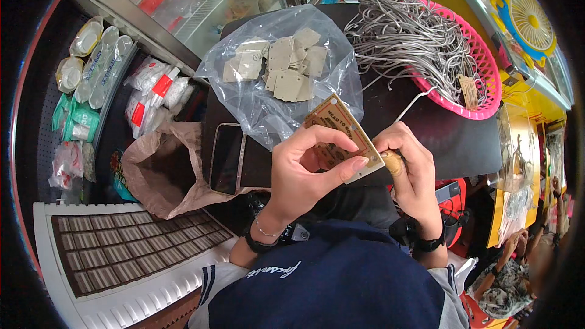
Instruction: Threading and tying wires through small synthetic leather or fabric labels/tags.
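My left hand (304, 167) pinches a tan printed cardboard tag (334, 114) by its edges, tilted above the front of the black table. The tag has small holes near its corners. At its right edge my right hand (409, 167) is closed on a grey cord (414, 103), whose free length sticks up past the fingers. A tan cover wraps one finger or the thumb of that hand. Whether the cord passes through a hole is hidden by my fingers. Beyond my left hand, a clear plastic bag (222, 100) lies open with many similar tags (286, 64) on it.
A pink basket (492, 79) at the back right holds a tangled heap of grey cords (402, 39), with another tag (468, 92) in it. A phone (226, 158) lies left of my hands, beside an open brown bag (161, 167). Another person's arm (509, 253) shows at lower right.
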### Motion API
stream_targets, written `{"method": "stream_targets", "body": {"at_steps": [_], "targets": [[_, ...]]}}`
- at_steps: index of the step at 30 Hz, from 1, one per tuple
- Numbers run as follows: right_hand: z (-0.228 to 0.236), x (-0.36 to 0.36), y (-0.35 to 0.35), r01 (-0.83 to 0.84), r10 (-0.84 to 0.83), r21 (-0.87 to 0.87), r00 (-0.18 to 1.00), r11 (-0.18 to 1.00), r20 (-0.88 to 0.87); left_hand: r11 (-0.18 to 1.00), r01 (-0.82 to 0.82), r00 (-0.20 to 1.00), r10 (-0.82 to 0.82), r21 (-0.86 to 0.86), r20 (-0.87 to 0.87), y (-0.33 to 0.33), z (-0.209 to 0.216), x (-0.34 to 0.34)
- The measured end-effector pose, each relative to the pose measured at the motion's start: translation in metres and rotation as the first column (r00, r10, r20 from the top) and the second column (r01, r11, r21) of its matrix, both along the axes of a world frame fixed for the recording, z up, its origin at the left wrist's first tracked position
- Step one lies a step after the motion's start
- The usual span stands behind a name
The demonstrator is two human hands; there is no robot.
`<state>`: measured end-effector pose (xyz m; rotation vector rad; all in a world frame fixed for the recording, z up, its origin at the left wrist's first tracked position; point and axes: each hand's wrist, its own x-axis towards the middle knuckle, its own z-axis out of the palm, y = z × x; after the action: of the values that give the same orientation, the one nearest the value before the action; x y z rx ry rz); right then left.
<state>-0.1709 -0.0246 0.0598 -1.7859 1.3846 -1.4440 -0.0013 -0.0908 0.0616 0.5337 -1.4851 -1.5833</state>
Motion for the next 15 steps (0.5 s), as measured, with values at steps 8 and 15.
{"method": "stream_targets", "body": {"at_steps": [8, 15], "targets": [[-0.0016, 0.0014, 0.0001, -0.043, 0.037, 0.048, 0.991, 0.998, 0.126, 1.0, -0.023, 1.0, 0.023, 0.01, 0.021, 0.0019, 0.0032, -0.0011], [-0.0013, -0.0007, 0.0005, -0.046, 0.047, -0.012, 0.998, 0.999, 0.043, 1.0, -0.016, 1.0, 0.017, -0.017, 0.023, 0.0022, 0.0039, 0.0015]]}}
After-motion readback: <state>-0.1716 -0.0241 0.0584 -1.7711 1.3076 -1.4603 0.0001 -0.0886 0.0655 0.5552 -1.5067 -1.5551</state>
